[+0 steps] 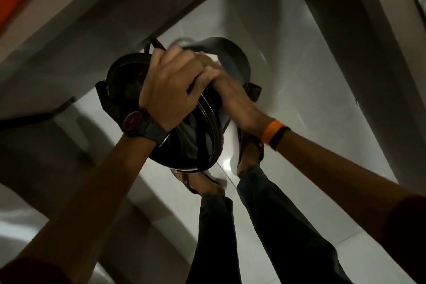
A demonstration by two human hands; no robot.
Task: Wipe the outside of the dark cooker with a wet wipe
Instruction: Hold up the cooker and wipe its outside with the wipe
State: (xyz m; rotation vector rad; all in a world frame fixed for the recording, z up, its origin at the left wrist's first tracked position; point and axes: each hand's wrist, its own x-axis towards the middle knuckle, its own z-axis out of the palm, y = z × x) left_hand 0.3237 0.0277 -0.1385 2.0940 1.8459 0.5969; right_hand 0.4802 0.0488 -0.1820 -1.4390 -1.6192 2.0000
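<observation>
Steadying the dark cooker (207, 136) in the air above the floor (299, 71), my left hand (170, 90) curls its fingers over its 12 o'clock rim so my right hand (232, 97), fingers pressed together, can rub its side; no wet wipe visible.

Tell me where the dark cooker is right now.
In the head view the dark cooker is centre frame, held in the air between the left hand and right hand, above the feet.

Dark round cooker (232, 62), seemingly tilted, airborne

Probably a home: tiled floor (299, 191), sandalled feet (202, 182).
</observation>
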